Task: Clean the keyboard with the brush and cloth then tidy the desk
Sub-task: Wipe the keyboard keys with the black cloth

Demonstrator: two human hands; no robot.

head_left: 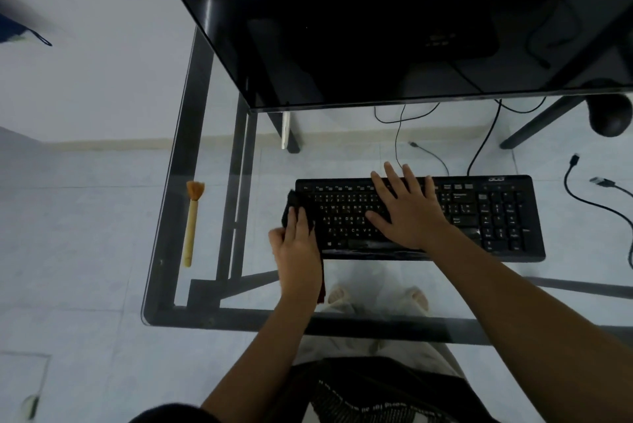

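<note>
A black keyboard [493,213] lies flat on the glass desk [219,162], a little right of centre. My left hand [297,248] presses a dark cloth [294,203] against the keyboard's left end, with part of the cloth hanging below my wrist. My right hand [404,208] rests flat on the middle keys with fingers spread, holding nothing. A brush [191,224] with a pale wooden handle and orange bristles lies on the glass to the left, bristles pointing away from me, well apart from both hands.
A dark raised shelf [376,28] overhangs the back of the desk above the keyboard. Loose black cables [592,196] lie to the right of the keyboard and behind it. The desk's dark metal frame [191,121] shows through the glass, and my legs are visible below.
</note>
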